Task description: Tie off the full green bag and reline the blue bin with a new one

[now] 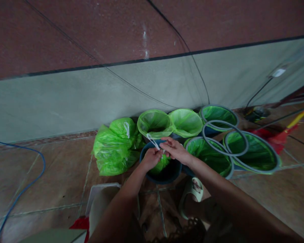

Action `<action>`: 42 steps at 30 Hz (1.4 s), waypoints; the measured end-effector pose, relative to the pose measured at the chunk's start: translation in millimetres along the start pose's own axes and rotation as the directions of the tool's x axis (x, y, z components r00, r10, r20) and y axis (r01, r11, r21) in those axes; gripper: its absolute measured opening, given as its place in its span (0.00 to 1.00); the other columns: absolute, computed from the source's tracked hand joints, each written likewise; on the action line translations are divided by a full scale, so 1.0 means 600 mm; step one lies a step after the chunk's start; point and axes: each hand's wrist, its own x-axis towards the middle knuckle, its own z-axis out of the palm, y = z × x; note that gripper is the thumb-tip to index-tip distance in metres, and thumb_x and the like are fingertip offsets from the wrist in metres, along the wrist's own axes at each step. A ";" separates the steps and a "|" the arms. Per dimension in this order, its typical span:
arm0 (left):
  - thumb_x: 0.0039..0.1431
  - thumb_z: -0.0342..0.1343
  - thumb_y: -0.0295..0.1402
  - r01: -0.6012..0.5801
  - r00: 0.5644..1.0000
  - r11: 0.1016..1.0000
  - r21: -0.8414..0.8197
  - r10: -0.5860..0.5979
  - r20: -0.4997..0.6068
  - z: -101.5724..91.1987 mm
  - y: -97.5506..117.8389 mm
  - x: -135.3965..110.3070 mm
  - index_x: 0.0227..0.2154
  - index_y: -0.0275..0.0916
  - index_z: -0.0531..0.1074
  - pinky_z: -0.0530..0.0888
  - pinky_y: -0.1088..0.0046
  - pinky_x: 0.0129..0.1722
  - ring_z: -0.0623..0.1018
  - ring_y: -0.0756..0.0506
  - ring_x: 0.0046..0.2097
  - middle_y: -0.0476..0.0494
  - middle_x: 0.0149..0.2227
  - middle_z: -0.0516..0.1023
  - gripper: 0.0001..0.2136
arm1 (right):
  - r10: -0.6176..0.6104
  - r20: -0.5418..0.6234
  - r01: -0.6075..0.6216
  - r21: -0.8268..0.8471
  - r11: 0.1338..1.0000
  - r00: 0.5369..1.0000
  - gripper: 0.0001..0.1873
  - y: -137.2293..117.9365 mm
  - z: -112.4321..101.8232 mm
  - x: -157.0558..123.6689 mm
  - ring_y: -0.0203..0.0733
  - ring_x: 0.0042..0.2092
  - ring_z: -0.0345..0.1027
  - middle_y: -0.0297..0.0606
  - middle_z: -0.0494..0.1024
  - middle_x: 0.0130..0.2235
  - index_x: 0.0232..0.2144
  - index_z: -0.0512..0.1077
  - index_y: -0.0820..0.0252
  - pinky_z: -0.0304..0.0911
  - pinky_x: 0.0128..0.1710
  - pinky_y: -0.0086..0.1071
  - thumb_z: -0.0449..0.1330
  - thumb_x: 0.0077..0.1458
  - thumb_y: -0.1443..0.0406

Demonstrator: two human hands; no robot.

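My left hand (151,157) and my right hand (174,149) meet over a dark blue bin (164,175) on the tiled floor. Both pinch the white drawstring (153,141) of a green rubbish bag (161,164) that sits bunched inside the bin. The string runs up and to the left from my fingers. Both hands have their fingers closed on the string.
Tied full green bags (115,148) lie to the left by the wall. Several bins lined with green bags (154,123) stand behind and to the right, with a loose grey ring (225,138) on top. A blue cable (27,175) curves at left; a red broom (281,135) lies at right.
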 end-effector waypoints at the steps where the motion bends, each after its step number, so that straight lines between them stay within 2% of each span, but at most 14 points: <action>1: 0.58 0.50 0.41 0.031 0.999 0.999 -0.030 -0.032 -0.035 0.000 0.000 0.000 0.24 0.36 0.71 0.65 0.77 0.23 0.67 0.53 0.21 0.51 0.20 0.68 0.15 | 0.007 0.027 -0.005 -0.060 0.998 1.000 0.25 0.004 -0.002 0.001 0.31 0.22 0.63 0.36 0.74 0.35 0.49 0.66 0.59 0.52 0.15 0.24 0.57 0.54 0.50; 3: 0.57 0.50 0.41 0.079 0.990 0.994 -0.071 -0.087 -0.111 0.000 0.001 0.001 0.21 0.36 0.69 0.64 0.77 0.22 0.67 0.53 0.20 0.51 0.19 0.68 0.15 | -0.005 0.057 0.018 -0.221 0.975 0.998 0.22 0.014 -0.006 0.003 0.33 0.23 0.65 0.35 0.74 0.31 0.43 0.70 0.61 0.55 0.18 0.25 0.54 0.56 0.50; 6: 0.55 0.53 0.40 0.137 0.970 0.979 -0.150 -0.164 -0.182 -0.002 0.007 0.000 0.20 0.36 0.69 0.65 0.77 0.22 0.68 0.53 0.20 0.50 0.19 0.69 0.14 | -0.087 0.072 0.110 -0.437 0.893 0.994 0.18 0.027 -0.012 0.006 0.33 0.25 0.64 0.33 0.72 0.25 0.37 0.73 0.61 0.57 0.23 0.26 0.54 0.57 0.53; 8: 0.53 0.55 0.40 0.167 0.962 0.957 -0.236 -0.211 -0.175 -0.003 0.011 -0.001 0.21 0.35 0.72 0.66 0.77 0.23 0.69 0.53 0.21 0.49 0.20 0.71 0.13 | -0.139 0.085 0.163 -0.509 0.845 0.987 0.15 0.029 -0.017 0.007 0.33 0.25 0.62 0.32 0.70 0.23 0.34 0.75 0.61 0.56 0.25 0.27 0.55 0.57 0.56; 10: 0.50 0.58 0.38 0.162 0.965 0.941 -0.297 -0.214 -0.152 -0.005 0.013 -0.002 0.25 0.34 0.75 0.67 0.76 0.25 0.70 0.53 0.23 0.49 0.22 0.73 0.11 | -0.146 0.075 0.164 -0.532 0.831 0.986 0.12 0.026 -0.022 0.007 0.32 0.24 0.60 0.31 0.70 0.22 0.31 0.75 0.61 0.54 0.25 0.27 0.57 0.55 0.59; 13: 0.45 0.62 0.37 0.103 0.971 0.957 -0.271 -0.156 -0.180 -0.009 0.010 -0.001 0.28 0.34 0.78 0.66 0.76 0.27 0.70 0.53 0.24 0.49 0.22 0.74 0.10 | -0.034 0.083 0.069 -0.465 0.883 0.996 0.11 0.021 -0.027 0.005 0.31 0.22 0.59 0.32 0.70 0.21 0.25 0.73 0.62 0.53 0.22 0.26 0.58 0.53 0.60; 15: 0.43 0.63 0.35 0.075 0.970 0.976 -0.206 -0.119 -0.211 -0.012 0.006 0.000 0.26 0.34 0.78 0.65 0.76 0.27 0.69 0.53 0.24 0.50 0.21 0.74 0.09 | 0.035 0.124 0.016 -0.392 0.920 0.992 0.11 0.021 -0.027 0.002 0.30 0.20 0.59 0.32 0.71 0.20 0.24 0.73 0.61 0.53 0.20 0.25 0.58 0.52 0.60; 19: 0.42 0.61 0.29 0.023 0.973 0.999 0.028 -0.016 -0.229 -0.018 0.004 0.001 0.24 0.36 0.78 0.67 0.75 0.32 0.73 0.50 0.28 0.50 0.24 0.77 0.03 | 0.074 0.149 -0.021 -0.330 0.944 0.986 0.11 0.027 -0.023 -0.001 0.30 0.19 0.58 0.30 0.69 0.19 0.26 0.73 0.61 0.53 0.18 0.25 0.60 0.49 0.58; 22: 0.46 0.58 0.27 -0.047 0.974 0.975 0.217 0.093 -0.204 -0.018 0.012 -0.003 0.24 0.38 0.77 0.69 0.74 0.36 0.75 0.49 0.31 0.50 0.26 0.78 0.04 | 0.075 0.161 -0.022 -0.306 0.952 0.984 0.11 0.031 -0.023 -0.002 0.31 0.19 0.59 0.30 0.69 0.19 0.25 0.71 0.61 0.55 0.18 0.25 0.60 0.48 0.58; 26: 0.47 0.53 0.23 -0.114 0.969 0.945 0.307 0.174 -0.174 -0.015 0.018 -0.008 0.25 0.38 0.76 0.69 0.75 0.36 0.74 0.50 0.31 0.50 0.27 0.77 0.07 | 0.049 0.187 0.016 -0.328 0.944 0.981 0.09 0.028 -0.024 -0.002 0.31 0.18 0.59 0.30 0.70 0.20 0.24 0.70 0.61 0.56 0.19 0.26 0.59 0.48 0.60; 31: 0.46 0.50 0.19 -0.241 0.923 0.876 0.417 0.339 -0.180 -0.007 0.011 -0.009 0.23 0.39 0.71 0.68 0.75 0.35 0.72 0.50 0.32 0.49 0.27 0.72 0.10 | -0.018 0.078 0.053 -0.479 0.876 0.997 0.08 0.022 -0.023 0.001 0.32 0.21 0.63 0.34 0.74 0.25 0.32 0.74 0.62 0.56 0.22 0.26 0.58 0.50 0.65; 34: 0.46 0.49 0.18 -0.276 0.903 0.871 0.406 0.380 -0.202 0.000 0.005 -0.009 0.23 0.39 0.69 0.68 0.74 0.37 0.72 0.49 0.34 0.48 0.28 0.71 0.10 | -0.058 0.095 0.096 -0.468 0.878 0.994 0.08 0.026 -0.020 0.006 0.33 0.24 0.63 0.34 0.74 0.25 0.31 0.74 0.62 0.56 0.24 0.26 0.56 0.51 0.65; 37: 0.47 0.49 0.19 -0.299 0.898 0.902 0.312 0.377 -0.228 0.008 0.001 -0.008 0.26 0.39 0.70 0.69 0.74 0.37 0.72 0.49 0.35 0.47 0.31 0.72 0.09 | -0.096 0.134 0.142 -0.399 0.906 0.986 0.08 0.034 -0.015 0.012 0.33 0.24 0.62 0.32 0.72 0.24 0.28 0.74 0.62 0.56 0.25 0.26 0.56 0.51 0.64; 42: 0.51 0.53 0.28 -0.207 0.924 0.975 0.083 0.223 -0.310 0.014 0.004 -0.009 0.29 0.39 0.69 0.70 0.76 0.31 0.73 0.51 0.30 0.49 0.29 0.72 0.02 | 0.060 0.115 -0.041 -0.164 0.986 0.992 0.13 0.038 -0.010 0.017 0.29 0.20 0.58 0.31 0.70 0.22 0.31 0.75 0.62 0.53 0.19 0.24 0.57 0.54 0.59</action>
